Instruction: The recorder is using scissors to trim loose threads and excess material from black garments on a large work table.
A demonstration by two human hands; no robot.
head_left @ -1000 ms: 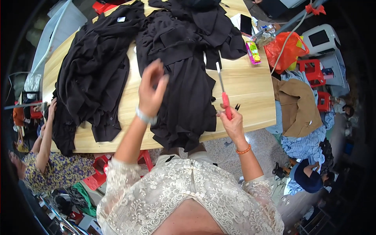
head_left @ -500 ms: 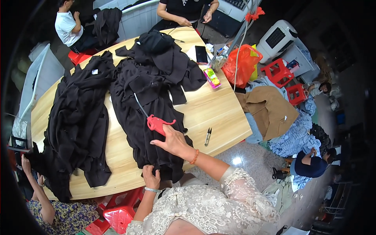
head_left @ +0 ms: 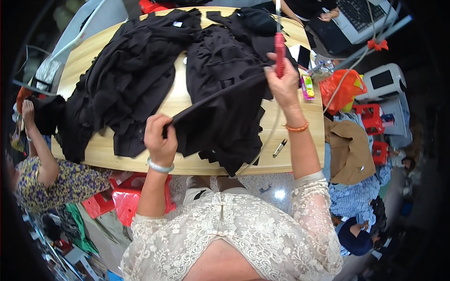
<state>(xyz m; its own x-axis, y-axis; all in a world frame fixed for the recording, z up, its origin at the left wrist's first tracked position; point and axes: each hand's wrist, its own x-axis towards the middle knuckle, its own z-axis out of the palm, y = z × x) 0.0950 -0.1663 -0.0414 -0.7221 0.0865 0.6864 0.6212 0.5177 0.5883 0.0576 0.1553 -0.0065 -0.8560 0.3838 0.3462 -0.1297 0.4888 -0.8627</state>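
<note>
A black garment (head_left: 220,110) is stretched between my two hands above the table. My left hand (head_left: 161,139) is closed on its near-left edge, fingers curled over the cloth. My right hand (head_left: 285,86) grips a red air blow gun (head_left: 280,52) with a thin metal nozzle pointing away from me. The garment's other edge runs up to this hand; whether the fingers pinch it too, I cannot tell. A pale hose (head_left: 268,136) trails down from the right hand. More black garments (head_left: 131,70) lie heaped on the left side of the table.
Thread snips (head_left: 280,148) lie on the wooden table (head_left: 307,145) near its right edge. A phone (head_left: 303,57) and a pink-and-yellow packet (head_left: 307,87) sit farther back. Red stools (head_left: 136,196) stand at the near left. A co-worker's hand (head_left: 28,112) handles black cloth at far left.
My left hand has taken hold of the garment's edge and lifted it off the table. My right hand has moved up and right with the blow gun. The view has shifted too.
</note>
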